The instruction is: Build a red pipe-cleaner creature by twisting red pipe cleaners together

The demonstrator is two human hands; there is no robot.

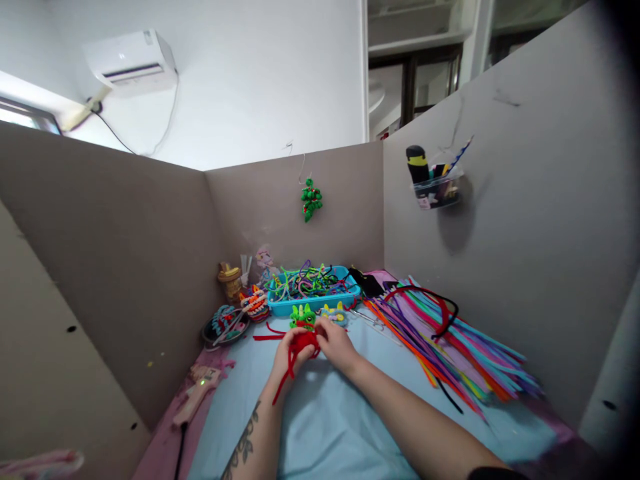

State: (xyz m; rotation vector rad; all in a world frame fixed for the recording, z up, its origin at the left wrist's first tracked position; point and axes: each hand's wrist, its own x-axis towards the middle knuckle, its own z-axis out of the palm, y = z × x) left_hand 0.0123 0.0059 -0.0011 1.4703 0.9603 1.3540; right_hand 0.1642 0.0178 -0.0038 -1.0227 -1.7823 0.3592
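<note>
Left hand [285, 349]: pinches the red fuzzy piece [305, 341], thumb in front.
Right hand [337, 343]: at the piece's edge; its grip I cannot tell.
Red fuzzy piece: between hands, above blue cloth [330, 427], partly covered.
Green figure [302, 316]: lower part hidden, joining unclear.

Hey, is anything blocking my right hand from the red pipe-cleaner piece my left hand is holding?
Nothing visible: the right hand is right at the edge of the red pipe-cleaner piece in the left hand. The green figure sits beyond it, not between.
</note>
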